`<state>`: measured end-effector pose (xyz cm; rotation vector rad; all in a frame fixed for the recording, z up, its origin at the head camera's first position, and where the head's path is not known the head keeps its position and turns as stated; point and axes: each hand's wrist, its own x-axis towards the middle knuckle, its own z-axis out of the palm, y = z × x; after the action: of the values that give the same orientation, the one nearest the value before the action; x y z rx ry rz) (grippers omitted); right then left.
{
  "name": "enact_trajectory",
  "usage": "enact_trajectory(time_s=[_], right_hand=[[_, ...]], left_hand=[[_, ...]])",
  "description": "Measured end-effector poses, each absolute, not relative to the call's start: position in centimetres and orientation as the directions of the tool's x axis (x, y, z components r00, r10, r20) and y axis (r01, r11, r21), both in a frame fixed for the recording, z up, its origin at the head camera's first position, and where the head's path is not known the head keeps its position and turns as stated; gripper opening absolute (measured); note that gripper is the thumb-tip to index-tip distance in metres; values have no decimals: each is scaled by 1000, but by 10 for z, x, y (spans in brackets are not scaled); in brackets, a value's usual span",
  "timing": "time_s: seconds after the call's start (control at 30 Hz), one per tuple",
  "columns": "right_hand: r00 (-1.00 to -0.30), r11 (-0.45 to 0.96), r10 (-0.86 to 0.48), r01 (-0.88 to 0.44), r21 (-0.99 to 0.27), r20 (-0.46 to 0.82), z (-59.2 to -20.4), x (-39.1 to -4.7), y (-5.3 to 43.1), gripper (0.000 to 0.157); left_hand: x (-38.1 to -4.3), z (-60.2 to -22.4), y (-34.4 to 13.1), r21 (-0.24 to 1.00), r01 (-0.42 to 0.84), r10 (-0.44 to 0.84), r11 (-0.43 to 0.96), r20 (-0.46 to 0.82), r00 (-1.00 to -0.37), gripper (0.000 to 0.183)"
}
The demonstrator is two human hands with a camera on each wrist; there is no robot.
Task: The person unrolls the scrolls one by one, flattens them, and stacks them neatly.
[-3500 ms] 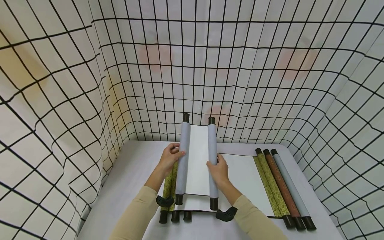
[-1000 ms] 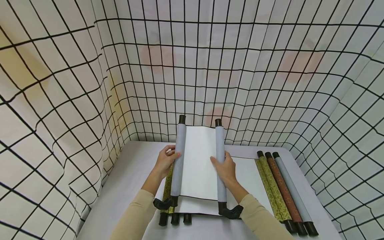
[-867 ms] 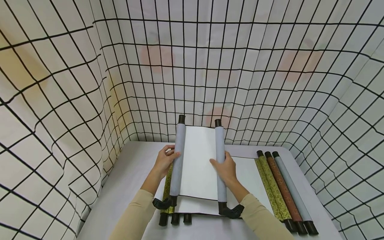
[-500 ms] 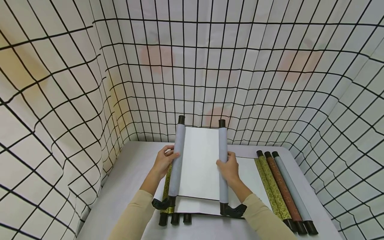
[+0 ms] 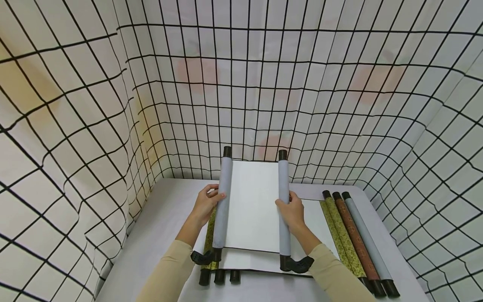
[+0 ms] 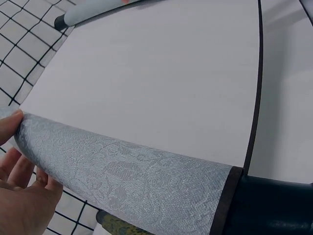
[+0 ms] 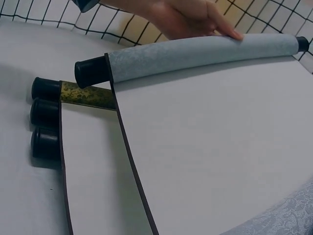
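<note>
A pale blue-grey hanging scroll (image 5: pixel 253 205) is held partly unrolled, its white paper blank between two rolls with black end knobs. My left hand (image 5: pixel 205 203) grips the left roll (image 6: pixel 122 166), thumb on top and fingers beneath. Around the right roll (image 5: pixel 284 180) my right hand (image 5: pixel 293 212) is curled, its thumb at the paper's edge. Under it lies another scroll with blank white paper (image 5: pixel 320 239) and yellow-green patterned ends, spread on the table. In the right wrist view, black knobs (image 7: pixel 46 112) stick out at its left end.
On the table's right, a yellow-green roll (image 5: pixel 344 235), a red-brown roll (image 5: pixel 356 239) and a grey-blue roll (image 5: pixel 369 239) lie side by side. Black netting (image 5: pixel 241 86) over pale walls encloses the back and sides of the white table (image 5: pixel 166 218).
My right hand has moved right with its roll, and my left hand slightly left. The white paper between the rolls has grown from a narrow strip to a wider sheet.
</note>
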<state>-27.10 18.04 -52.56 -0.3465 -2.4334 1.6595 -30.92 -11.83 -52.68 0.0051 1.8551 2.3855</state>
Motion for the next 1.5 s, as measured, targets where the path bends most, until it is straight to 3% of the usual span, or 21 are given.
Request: enact_trajectory(time_s=[0.67, 1.5], right_hand=[[-958, 408, 282, 71, -910, 51, -525, -270, 183, 68], [-932, 392, 360, 101, -914, 52, -523, -271, 189, 62]], left_hand=[[-310, -525, -120, 968, -94, 86, -233, -75, -993, 44], [-308, -526, -125, 966, -97, 73, -241, -81, -994, 43]])
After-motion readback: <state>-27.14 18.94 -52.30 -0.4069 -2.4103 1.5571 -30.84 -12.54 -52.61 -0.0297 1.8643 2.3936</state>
